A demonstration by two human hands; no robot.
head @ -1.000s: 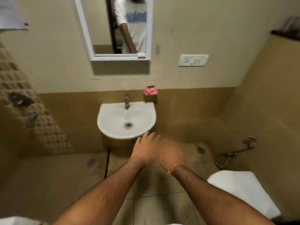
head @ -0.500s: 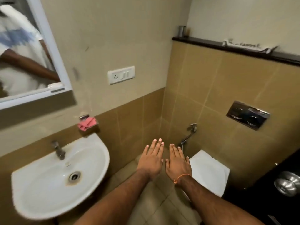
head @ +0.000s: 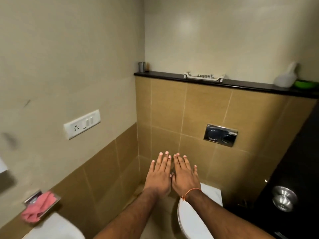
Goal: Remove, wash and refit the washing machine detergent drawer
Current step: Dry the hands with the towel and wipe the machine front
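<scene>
1. Swung further right since half a second ago: sink (head: pixel 57 228) now cut to a sliver in the lower left corner, mirror gone from view, black ledge (head: pixel 250 84) and flush plate (head: pixel 220 135) now near the middle.
2. Left hand (head: pixel 159 175) and right hand (head: pixel 185 176) as before: side by side, palms down, held out in the air towards the tiled corner.
3. Fingers (head: pixel 164 161) of both hands straight and released, grasping nothing; inner edges of the two hands touching or nearly so.
4. Orange thread (head: pixel 191 192) round the right wrist.
5. White tray (head: pixel 204 76) lying on the ledge against the back wall, well apart from both hands and above them; long axis running along the ledge, left to right, open side up. Too small to tell whether this is the detergent drawer.
6. On the same ledge: steel cup (head: pixel 141 67) at the left end, white bottle (head: pixel 284 77) and a green dish (head: pixel 304 83) towards the right.
7. Below the right forearm, closed white toilet lid (head: pixel 191 219).
8. Pink cloth (head: pixel 38 210) draped over a metal soap dish (head: pixel 32 198) just above the sink.
9. Switch plate (head: pixel 82 124) on the left wall; steel door knob (head: pixel 284 198) on the dark door at the right.
</scene>
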